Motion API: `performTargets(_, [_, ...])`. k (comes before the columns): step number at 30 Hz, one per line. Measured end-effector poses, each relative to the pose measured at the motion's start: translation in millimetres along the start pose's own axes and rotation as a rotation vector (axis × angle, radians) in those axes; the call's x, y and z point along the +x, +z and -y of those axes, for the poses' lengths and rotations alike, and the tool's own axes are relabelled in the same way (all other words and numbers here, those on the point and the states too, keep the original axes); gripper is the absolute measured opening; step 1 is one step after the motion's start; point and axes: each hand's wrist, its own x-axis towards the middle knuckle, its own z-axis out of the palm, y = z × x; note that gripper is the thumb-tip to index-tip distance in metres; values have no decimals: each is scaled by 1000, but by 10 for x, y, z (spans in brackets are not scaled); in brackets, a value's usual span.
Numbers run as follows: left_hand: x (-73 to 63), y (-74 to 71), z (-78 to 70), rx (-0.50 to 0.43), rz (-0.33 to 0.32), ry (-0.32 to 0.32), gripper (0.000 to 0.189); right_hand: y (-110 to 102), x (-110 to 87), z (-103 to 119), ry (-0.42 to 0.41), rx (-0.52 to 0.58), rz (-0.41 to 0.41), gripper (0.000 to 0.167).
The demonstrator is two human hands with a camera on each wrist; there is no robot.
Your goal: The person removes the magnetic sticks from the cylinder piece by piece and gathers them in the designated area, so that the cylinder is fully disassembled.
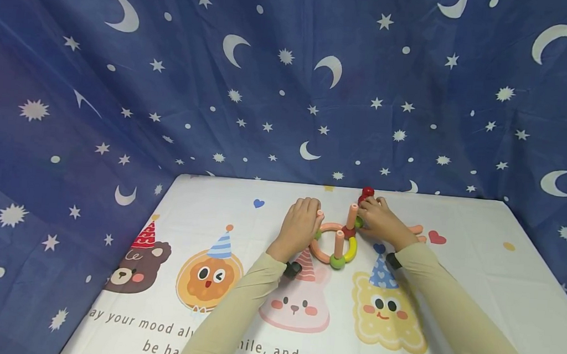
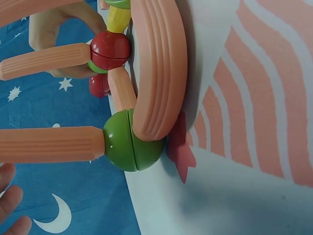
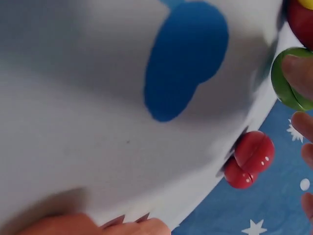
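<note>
A toy ring of orange (image 1: pixel 319 255) and yellow curved sticks (image 1: pixel 351 250) joined by green and red balls lies on the cloth, with orange sticks (image 1: pixel 339 245) standing up from it. My right hand (image 1: pixel 385 223) is at its back right. There the thumb (image 3: pixel 299 73) presses on a green ball (image 3: pixel 286 81), beside a red ball (image 2: pixel 110 50) of the ring. My left hand (image 1: pixel 300 223) is at the ring's left, next to the upright stick (image 2: pixel 51 145) on another green ball (image 2: pixel 132 142). Its loosely bent fingertips (image 2: pixel 10 200) show close beside that stick.
Two red balls (image 3: pixel 254 152) lie together at the table's back edge, behind my right hand. Orange sticks (image 1: pixel 416 230) lie right of that hand. A white printed cloth (image 1: pixel 150 347) covers the table, and a blue star-and-moon curtain (image 1: pixel 270 87) hangs behind and at the sides.
</note>
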Motion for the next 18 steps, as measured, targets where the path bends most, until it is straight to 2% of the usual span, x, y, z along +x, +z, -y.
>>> performTargets(4, [0,-12,1,-6,10,-6,17,50,94,-19,2,-5,-11,42])
performTargets(9, [7,-5,-1,-23,30,-13,18,62,177,-27,50,-19,-104,49])
performTargets(13, [13,13,3,-25,51,-20,20,6,181,-11,93,-11,-137,50])
performTargets(18, [5,-4,10,-21,50,-18,19,-93,116,23,165,67,-162,49])
